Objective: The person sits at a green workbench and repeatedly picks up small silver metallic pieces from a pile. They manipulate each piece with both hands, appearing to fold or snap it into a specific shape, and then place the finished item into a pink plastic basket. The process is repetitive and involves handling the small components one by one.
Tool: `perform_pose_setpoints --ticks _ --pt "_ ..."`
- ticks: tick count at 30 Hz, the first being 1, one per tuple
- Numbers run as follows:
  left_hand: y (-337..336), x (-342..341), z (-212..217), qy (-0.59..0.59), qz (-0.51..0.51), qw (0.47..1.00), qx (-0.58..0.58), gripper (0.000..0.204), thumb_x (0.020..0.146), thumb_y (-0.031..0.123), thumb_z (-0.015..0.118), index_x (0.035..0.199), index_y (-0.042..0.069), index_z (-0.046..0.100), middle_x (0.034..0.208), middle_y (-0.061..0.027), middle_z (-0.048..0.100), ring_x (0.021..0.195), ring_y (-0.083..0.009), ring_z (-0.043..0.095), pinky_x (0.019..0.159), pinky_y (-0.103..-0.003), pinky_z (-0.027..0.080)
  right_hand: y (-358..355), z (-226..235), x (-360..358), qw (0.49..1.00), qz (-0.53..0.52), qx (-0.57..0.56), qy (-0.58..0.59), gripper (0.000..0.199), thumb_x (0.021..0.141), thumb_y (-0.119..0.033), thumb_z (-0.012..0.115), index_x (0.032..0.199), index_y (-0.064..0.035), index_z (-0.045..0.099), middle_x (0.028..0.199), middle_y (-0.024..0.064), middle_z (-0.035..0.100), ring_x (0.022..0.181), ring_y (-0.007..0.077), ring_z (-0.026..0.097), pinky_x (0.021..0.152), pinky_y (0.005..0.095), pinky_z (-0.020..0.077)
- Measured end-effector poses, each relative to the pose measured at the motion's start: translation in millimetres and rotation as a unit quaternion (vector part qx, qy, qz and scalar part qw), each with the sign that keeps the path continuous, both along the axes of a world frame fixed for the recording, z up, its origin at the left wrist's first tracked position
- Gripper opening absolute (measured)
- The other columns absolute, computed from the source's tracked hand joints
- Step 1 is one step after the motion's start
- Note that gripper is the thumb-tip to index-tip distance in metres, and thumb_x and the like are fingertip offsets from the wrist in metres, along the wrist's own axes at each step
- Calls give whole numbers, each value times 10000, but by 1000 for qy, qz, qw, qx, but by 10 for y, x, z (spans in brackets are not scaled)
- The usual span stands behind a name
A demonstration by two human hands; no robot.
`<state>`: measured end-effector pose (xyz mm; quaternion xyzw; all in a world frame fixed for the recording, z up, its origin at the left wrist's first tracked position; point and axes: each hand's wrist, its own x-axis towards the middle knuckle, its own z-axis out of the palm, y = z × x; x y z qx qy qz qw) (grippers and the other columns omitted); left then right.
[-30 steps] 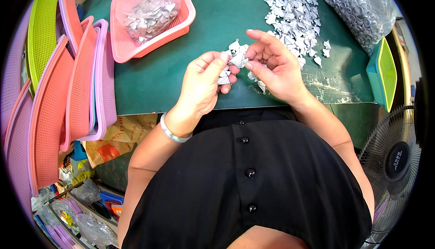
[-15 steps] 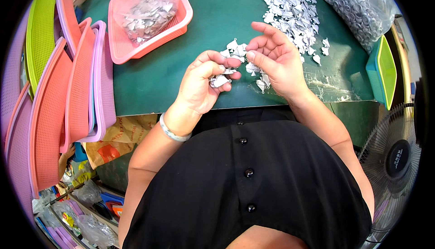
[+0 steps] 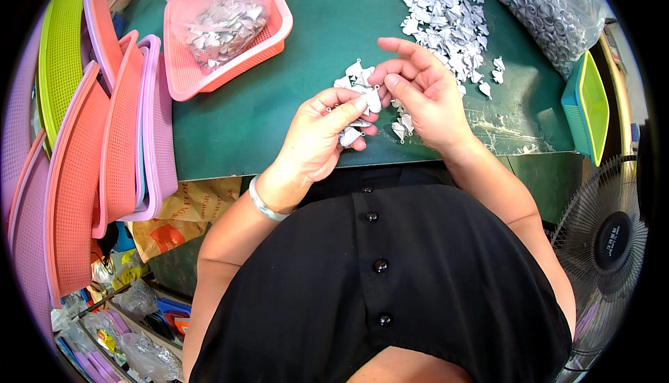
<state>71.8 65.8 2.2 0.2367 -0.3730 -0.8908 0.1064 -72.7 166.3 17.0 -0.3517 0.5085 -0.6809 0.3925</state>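
Observation:
My left hand [image 3: 310, 135] is closed around several small silver-grey leaf-shaped metal pendants, each with a tiny loop. One pendant [image 3: 373, 98] stands out under the left thumb, its loop end toward my right hand. My right hand [image 3: 428, 97] is beside it, fingers loosely curled and apart, fingertips close to that loop; whether they touch it is hard to tell. Just beyond my hands lie a few loose pendants [image 3: 354, 71], and others [image 3: 402, 126] lie below the right hand. A larger spread of pendants [image 3: 446, 20] covers the table farther back.
On the green table [image 3: 334, 6], a pink basket [image 3: 279, 34] at far left holds a clear bag of pendants [image 3: 226, 31]. A bag of grey rings [image 3: 550, 20] and a teal-green basket [image 3: 587, 111] are at right. Stacked baskets [image 3: 77, 174] stand left; a fan [image 3: 606, 236] stands lower right.
My left thumb has moved up and over onto a pendant that now shows clearly. The right fingers have curled in closer to it.

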Motion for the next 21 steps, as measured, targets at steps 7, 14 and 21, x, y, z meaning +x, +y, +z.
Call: perform_pose_setpoints --ticks 7,14,21 --pt "-11 2 -3 3 10 1000 15 133 894 159 552 959 43 563 836 -96 618 711 -175 611 525 -241 471 27 -7 23 995 3 -40 86 421 804 91 531 1209 -7 474 869 63 616 785 108 586 738 238 476" --pt "-28 7 12 31 50 997 46 197 857 45 560 1047 -2 549 916 -100 608 798 -181 616 668 -252 527 53 -35 -61 902 7 -148 405 504 744 129 572 1214 -40 501 832 62 629 775 129 616 751 258 488" --pt "4 4 43 50 75 995 -37 227 809 -27 606 1029 -5 551 944 -98 598 818 -146 601 720 -263 528 86 -93 -3 962 -1 -116 247 603 753 124 581 1302 -32 384 891 60 575 803 116 568 761 255 476"
